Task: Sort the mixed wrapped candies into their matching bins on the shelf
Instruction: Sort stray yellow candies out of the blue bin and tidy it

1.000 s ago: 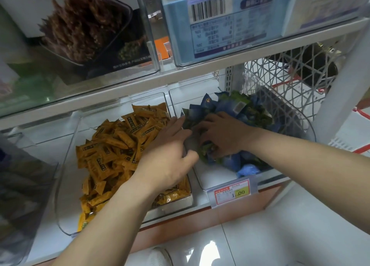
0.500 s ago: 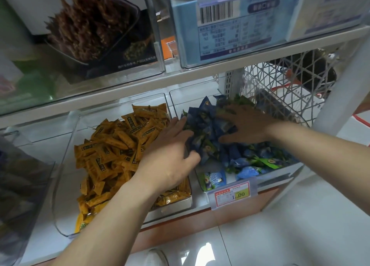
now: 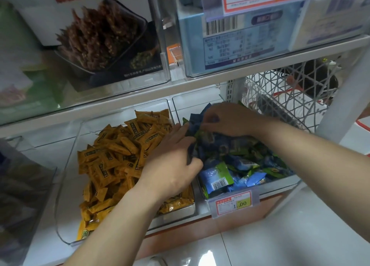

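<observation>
Two clear bins sit side by side on the lower shelf. The left bin (image 3: 66,185) holds a heap of orange wrapped candies (image 3: 116,157). The right bin (image 3: 280,187) is full of blue and green wrapped candies (image 3: 240,165). My left hand (image 3: 174,161) reaches across the divider into the right bin, fingers curled on blue candies at the pile's left edge. At the back of that pile my right hand (image 3: 230,119) pinches a dark blue candy wrapper (image 3: 197,118) between thumb and fingers.
A price tag reading 1.00 (image 3: 234,203) hangs on the right bin's front. A white lattice basket (image 3: 290,97) stands to the right behind a white upright post (image 3: 344,97). Above, clear bins hold boxed goods (image 3: 104,37) and a blue box (image 3: 240,45). White floor tiles lie below.
My right hand drew back from the front of the blue-green pile to its rear and closed on a dark blue wrapper. More of the candies now lie spread toward the bin's front.
</observation>
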The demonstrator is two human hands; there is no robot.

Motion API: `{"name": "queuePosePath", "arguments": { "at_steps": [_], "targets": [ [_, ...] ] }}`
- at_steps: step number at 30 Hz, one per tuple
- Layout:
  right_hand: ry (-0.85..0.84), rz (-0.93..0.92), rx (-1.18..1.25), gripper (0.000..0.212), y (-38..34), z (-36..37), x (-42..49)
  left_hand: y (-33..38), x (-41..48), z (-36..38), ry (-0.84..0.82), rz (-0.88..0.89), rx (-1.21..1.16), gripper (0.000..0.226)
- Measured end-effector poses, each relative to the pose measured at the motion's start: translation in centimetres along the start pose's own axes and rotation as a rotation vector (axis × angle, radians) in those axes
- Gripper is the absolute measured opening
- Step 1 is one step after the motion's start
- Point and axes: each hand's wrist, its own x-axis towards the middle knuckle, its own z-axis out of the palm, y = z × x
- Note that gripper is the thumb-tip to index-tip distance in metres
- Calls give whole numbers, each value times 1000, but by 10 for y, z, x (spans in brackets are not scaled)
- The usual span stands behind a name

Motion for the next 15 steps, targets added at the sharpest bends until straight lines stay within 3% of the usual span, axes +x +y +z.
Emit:
{"name": "queuePosePath", "arguments": {
  "at_steps": [3,5,11,15],
  "targets": [
    [-197,50,-180,70,0,31,33,2,-1,-2,24,25,-11,49],
    [-276,22,-283,80,-4,51,41,2,-1,-3,36,31,-28,49],
    [-273,-113,-143,52,4,53,-8,-3,-1,-1,-19,-2,-19,55],
    [-362,-89,-92,50,7,35,-40,-4,-1,1,-14,-14,-7,59]
  ]
}}
